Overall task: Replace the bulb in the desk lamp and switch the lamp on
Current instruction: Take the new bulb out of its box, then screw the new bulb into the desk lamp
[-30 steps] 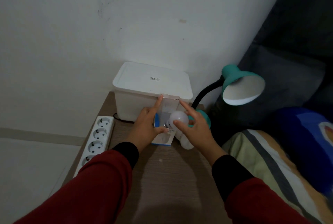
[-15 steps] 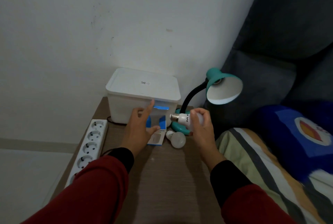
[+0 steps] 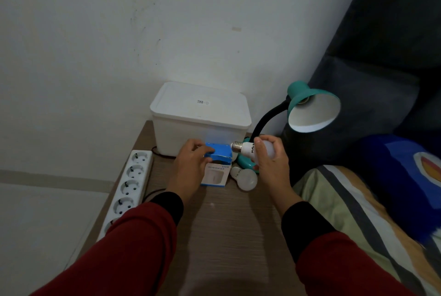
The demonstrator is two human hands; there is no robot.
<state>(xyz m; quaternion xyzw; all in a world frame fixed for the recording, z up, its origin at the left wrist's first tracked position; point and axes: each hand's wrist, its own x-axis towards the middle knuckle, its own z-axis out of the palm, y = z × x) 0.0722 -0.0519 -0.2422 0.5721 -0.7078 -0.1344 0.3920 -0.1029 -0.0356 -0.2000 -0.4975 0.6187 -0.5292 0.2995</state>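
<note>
A teal desk lamp (image 3: 310, 109) with a black gooseneck stands at the back right of the wooden bedside table (image 3: 229, 229); its shade is unlit and its socket looks bare. My right hand (image 3: 270, 162) is closed around a white bulb (image 3: 248, 149), held sideways with the screw base pointing left, just below the shade. My left hand (image 3: 191, 164) rests on the blue and white bulb box (image 3: 216, 169) and grips its top. A second white bulb (image 3: 245, 177) lies on the table beside the box, in front of the lamp's teal base.
A white lidded plastic box (image 3: 200, 114) stands against the wall behind the bulb box. A white power strip (image 3: 126, 188) runs along the table's left edge. A bed with a striped cover (image 3: 353, 212) and a blue cushion (image 3: 410, 176) borders the right.
My right hand pulled the bulb out of the box and carried it right, toward the lamp. My left hand lowered the box onto the table.
</note>
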